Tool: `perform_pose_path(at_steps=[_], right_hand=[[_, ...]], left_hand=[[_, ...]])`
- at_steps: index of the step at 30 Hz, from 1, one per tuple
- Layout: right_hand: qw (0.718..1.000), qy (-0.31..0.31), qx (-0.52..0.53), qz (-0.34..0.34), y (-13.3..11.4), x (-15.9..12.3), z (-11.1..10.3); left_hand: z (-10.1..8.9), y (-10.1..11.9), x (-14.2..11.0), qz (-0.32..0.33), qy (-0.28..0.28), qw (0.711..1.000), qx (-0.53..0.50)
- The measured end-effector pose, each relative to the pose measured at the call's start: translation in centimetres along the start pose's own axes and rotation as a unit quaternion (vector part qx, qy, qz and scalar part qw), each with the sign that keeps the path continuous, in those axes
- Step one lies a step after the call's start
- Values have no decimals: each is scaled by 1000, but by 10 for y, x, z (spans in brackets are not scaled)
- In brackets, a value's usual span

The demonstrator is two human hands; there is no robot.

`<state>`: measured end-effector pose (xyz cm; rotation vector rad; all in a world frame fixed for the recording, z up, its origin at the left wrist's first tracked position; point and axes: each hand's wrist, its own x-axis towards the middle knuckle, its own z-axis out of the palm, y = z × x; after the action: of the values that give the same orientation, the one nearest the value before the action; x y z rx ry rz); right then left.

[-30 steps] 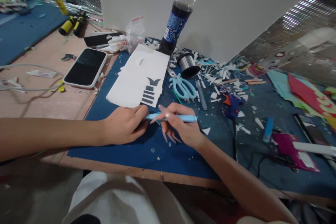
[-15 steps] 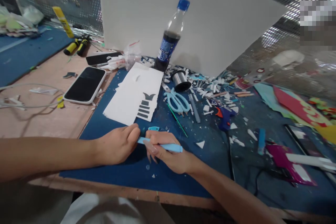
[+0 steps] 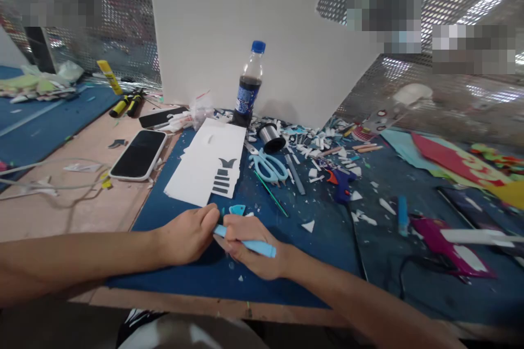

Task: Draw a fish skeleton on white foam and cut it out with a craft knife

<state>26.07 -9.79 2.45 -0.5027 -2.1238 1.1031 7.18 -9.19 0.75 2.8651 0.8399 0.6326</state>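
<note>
Bottle [image 3: 248, 92] beside the spool [image 3: 272, 138]
Over there, a phone [image 3: 138, 155] lies on the counter [image 3: 88, 142], yellow tools [image 3: 120, 107] behind.

We can read no words — the bottle label [image 3: 245, 99] bears pale lettering, too blurred to make out.

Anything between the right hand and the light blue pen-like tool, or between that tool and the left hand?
Nothing visible: the right hand grips the light blue pen-like tool, whose front end lies beside the left hand; contact there is unclear.
</note>
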Motion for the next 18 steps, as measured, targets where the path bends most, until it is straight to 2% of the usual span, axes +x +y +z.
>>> perform_pose_path(at_steps=[4, 6, 7, 9, 10, 11, 13, 14, 18], right_hand=[[996, -42, -73, -32, -8, 10, -22], [983, -54, -166, -49, -10, 8, -36], [966, -35, -250, -50, -9, 6, -43], [904, 12, -428, -18, -5, -3, -54], [878, 33, -478, 7, -2, -8, -58], [863, 39, -503, 24, 1, -12, -61], [839, 48, -537, 74, 7, -19, -63], [831, 51, -545, 104, 10, -21, -63], [816, 65, -538, 202, 17, -24, -60]], left_hand=[[-3, -10, 9, -26, 29, 999, 3], [-6, -15, 18, -44, 50, 998, 16], [-7, -17, 24, -63, 68, 995, 31], [-9, -21, 39, -107, 106, 983, 101], [-9, -23, 47, -113, 108, 979, 134], [-9, -23, 56, -123, 96, 974, 162], [-6, -24, 74, -134, 7, 967, 215], [-3, -23, 82, -129, -12, 967, 220], [11, -23, 108, -135, -36, 963, 230]])
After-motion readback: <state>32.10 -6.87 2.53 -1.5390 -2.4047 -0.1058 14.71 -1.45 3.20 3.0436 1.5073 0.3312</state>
